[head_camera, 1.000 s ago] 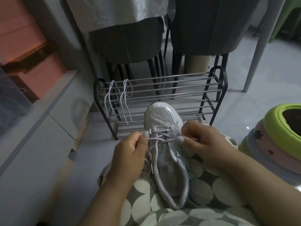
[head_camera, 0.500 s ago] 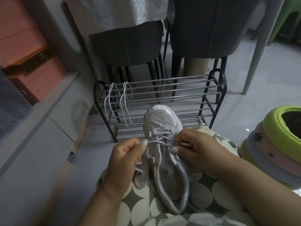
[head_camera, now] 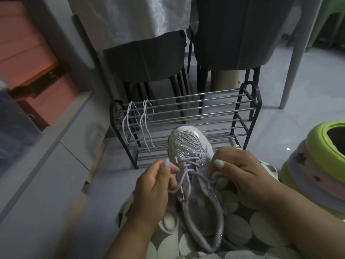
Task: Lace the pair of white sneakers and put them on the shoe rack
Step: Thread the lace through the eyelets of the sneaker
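Head view: unbranded sneaker (head_camera: 194, 165), no legible writing

I find no text, brand, number or sign that I can read anywhere in my view. The sneaker (head_camera: 194, 165) carries a small tab on its toe mesh, but I make out no letters on it. The pink boxes (head_camera: 37, 71) at my left have dark marks along one edge, too dim and blurred for me to tell whether they are writing. The stacked stools (head_camera: 308, 165) at my right bear small dark printed figures, which look like pictures and not words.
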### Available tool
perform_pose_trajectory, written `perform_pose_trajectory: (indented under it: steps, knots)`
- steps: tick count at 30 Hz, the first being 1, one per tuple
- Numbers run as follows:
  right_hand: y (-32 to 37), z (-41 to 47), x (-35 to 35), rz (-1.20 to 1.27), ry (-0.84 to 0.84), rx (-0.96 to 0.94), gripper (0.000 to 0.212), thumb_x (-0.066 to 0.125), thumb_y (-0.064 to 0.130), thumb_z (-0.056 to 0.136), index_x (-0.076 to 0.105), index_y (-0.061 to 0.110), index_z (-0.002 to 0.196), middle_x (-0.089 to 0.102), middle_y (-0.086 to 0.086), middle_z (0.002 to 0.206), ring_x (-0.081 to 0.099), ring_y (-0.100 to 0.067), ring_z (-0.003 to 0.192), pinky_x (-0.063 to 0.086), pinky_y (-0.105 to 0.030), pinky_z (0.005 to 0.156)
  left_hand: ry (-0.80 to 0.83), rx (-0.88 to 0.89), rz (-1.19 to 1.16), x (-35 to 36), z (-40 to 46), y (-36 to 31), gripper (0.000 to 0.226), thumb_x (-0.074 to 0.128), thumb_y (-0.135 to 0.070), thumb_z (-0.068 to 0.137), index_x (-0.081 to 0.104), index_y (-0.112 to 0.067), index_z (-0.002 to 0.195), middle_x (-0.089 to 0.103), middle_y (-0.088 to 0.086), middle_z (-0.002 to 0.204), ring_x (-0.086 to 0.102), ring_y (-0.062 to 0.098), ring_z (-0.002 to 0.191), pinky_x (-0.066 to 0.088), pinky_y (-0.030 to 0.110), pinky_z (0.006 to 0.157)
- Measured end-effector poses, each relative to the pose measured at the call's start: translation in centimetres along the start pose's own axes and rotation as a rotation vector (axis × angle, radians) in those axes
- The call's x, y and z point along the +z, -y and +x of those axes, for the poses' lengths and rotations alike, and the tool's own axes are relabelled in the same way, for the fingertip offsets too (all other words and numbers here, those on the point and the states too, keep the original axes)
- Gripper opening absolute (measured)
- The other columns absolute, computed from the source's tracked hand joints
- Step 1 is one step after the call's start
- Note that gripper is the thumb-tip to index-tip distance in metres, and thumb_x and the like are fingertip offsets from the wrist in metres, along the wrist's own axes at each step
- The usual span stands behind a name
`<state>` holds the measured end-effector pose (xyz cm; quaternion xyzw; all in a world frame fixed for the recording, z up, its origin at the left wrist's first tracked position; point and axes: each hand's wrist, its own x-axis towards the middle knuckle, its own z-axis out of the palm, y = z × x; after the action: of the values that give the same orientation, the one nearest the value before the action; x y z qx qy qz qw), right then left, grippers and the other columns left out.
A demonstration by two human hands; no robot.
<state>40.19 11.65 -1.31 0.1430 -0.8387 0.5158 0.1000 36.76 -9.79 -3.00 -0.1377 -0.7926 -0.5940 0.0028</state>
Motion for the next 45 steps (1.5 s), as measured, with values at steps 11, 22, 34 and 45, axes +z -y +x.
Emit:
perform_pose_trajectory:
  steps: [11, 22, 34, 45]
  knots:
    - [1.3, 0.6, 1.0, -0.125, -0.094, 0.294, 0.01, 0.066, 0.032, 0.086, 0.071, 0.024, 0.084, 0.07, 0.005, 0.075, 0.066, -0.01, 0.071, 0.055, -0.042, 0.071, -0.004, -0.121, 0.042, 0.7, 0.5, -0.1, 0.01, 0.06, -0.027, 0.091, 0.069, -0.024, 0.087, 0.059, -0.012, 0.05, 0.051, 0.001, 0.045, 0.042, 0.024, 0.051]
    - [2.9, 2.1, 2.1, -0.507, 0.057, 0.348, 0.011, 0.056, 0.033, 0.089, 0.065, 0.027, 0.092, 0.063, 0.01, 0.079, 0.056, -0.006, 0.071, 0.045, -0.023, 0.063, 0.042, -0.144, 0.109, 1.0, 0.7, -0.7, 0.031, 0.044, -0.042, 0.096, 0.067, -0.028, 0.083, 0.05, -0.009, 0.05, 0.043, 0.011, 0.05, 0.037, 0.031, 0.052]
    - [2.9, 2.5, 2.1, -0.518, 0.166, 0.261, 0.005, 0.06, 0.031, 0.084, 0.055, 0.03, 0.083, 0.052, 0.013, 0.073, 0.046, -0.002, 0.064, 0.032, -0.017, 0.053, 0.071, -0.015, 0.233, 1.0, 0.5, -0.8, 0.034, 0.042, -0.04, 0.097, 0.065, -0.02, 0.083, 0.055, -0.011, 0.058, 0.05, 0.002, 0.057, 0.041, 0.016, 0.053]
    - [3.8, 3.3, 1.7, -0.586, 0.226, 0.265, 0.016, 0.056, 0.028, 0.081, 0.048, 0.022, 0.069, 0.052, 0.005, 0.065, 0.044, -0.006, 0.058, 0.033, -0.024, 0.052, 0.142, 0.083, 0.385, 0.9, 1.0, -1.1, 0.048, 0.034, -0.062, 0.089, 0.041, -0.025, 0.061, 0.044, -0.006, 0.052, 0.04, 0.006, 0.05, 0.036, 0.03, 0.05]
